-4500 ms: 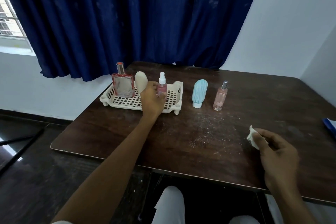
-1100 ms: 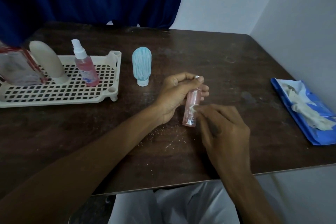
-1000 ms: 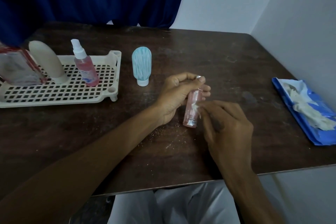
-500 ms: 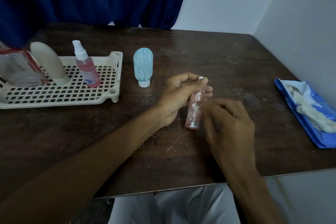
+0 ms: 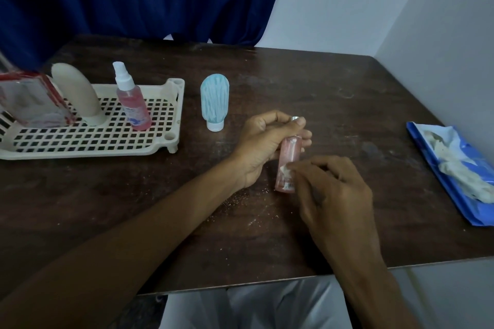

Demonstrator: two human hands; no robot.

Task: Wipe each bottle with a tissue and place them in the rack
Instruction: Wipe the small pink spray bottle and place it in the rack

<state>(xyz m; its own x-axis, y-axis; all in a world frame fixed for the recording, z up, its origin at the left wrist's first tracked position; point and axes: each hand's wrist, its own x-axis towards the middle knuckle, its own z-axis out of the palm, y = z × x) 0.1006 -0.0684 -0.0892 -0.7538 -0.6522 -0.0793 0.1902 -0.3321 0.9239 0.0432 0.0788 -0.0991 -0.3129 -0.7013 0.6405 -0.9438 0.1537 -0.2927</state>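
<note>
head | left grip (image 5: 260, 148) curled round pink bottle (image 5: 289, 153) top | right grip (image 5: 338, 196) pinches tissue (image 5: 285, 170) against it

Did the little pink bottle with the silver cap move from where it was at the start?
Yes. The pink bottle stood just right of the blue bottle; now the left hand holds it nearer the person.
</note>
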